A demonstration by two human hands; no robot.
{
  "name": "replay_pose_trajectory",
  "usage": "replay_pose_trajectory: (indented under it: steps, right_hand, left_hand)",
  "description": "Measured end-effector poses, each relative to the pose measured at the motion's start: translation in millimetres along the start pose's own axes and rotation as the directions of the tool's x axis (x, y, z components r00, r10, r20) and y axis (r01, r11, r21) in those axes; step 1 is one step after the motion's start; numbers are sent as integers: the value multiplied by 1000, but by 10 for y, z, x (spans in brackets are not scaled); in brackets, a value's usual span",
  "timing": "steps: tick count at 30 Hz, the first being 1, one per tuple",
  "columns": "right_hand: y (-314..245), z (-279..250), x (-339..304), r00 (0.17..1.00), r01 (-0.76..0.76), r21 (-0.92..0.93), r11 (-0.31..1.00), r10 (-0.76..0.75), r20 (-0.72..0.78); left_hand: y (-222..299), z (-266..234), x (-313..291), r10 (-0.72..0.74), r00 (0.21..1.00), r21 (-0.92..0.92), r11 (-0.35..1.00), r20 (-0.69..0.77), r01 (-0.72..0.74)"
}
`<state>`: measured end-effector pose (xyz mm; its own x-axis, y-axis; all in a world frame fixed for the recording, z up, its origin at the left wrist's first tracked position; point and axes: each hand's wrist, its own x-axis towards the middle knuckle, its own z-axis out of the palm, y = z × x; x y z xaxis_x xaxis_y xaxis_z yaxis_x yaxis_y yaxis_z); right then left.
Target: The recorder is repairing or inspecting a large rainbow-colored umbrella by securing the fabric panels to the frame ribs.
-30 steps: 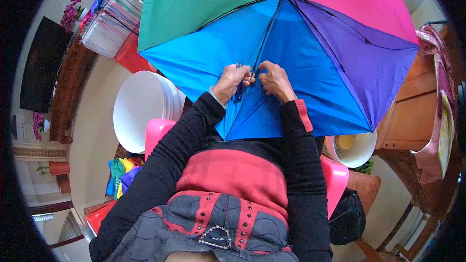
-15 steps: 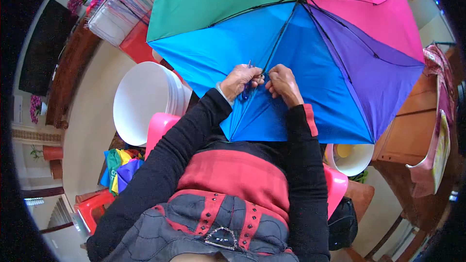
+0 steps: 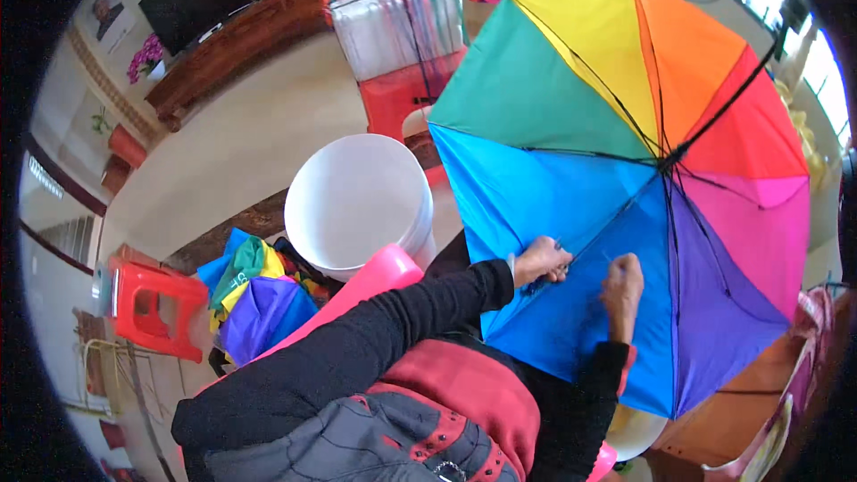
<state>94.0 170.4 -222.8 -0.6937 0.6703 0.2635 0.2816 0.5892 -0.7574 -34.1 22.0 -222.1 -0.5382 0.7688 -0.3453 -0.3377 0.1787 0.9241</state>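
An open rainbow umbrella (image 3: 580, 178) lies inside-up across my lap, its black ribs and shaft showing. My left hand (image 3: 542, 261) is closed on one of the ribs over the blue panel. A small dark blue tool (image 3: 534, 287), perhaps snips, shows partly under that hand. To its right, my right hand (image 3: 623, 284) is raised a little off the blue cloth, fingers pinched together. A faint thin line shows by its fingertips, too fine to name for sure.
A white bucket (image 3: 357, 205) stands left of the umbrella, next to a pink chair arm (image 3: 393, 266). Folded colourful umbrellas (image 3: 268, 303) are piled at left, beside a red stool (image 3: 156, 308). A clear-wrapped bundle (image 3: 402, 27) sits on a red stool ahead.
The view has swung left, so the umbrella appears farther right and its shaft shows. My right hand has pulled away from the rib to the right, while my left hand stays on it.
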Motion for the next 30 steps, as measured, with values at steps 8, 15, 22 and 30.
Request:
replay_pose_trajectory:
  steps: [8, 15, 22, 30]
  right_hand:
    - [-1189, -518, -6, 985, -34, 824, 565, 161, -70]
    - [-1227, -593, -11, 968, 89, 684, 724, 99, -231]
    - [-1313, -703, 389, 972, 171, 700, 693, 0, -237]
    - [-1492, -1080, 910, 998, -29, 655, 755, 54, -18]
  left_hand:
    - [225, -2, -81, -28, 1000, 205, 978, 0, 28]
    - [427, -82, -57, 9, 998, 319, 948, -67, 13]
    - [748, -321, 308, 275, 922, 591, 708, 274, -387]
    - [883, -435, 722, 548, 592, 599, 193, 591, -777]
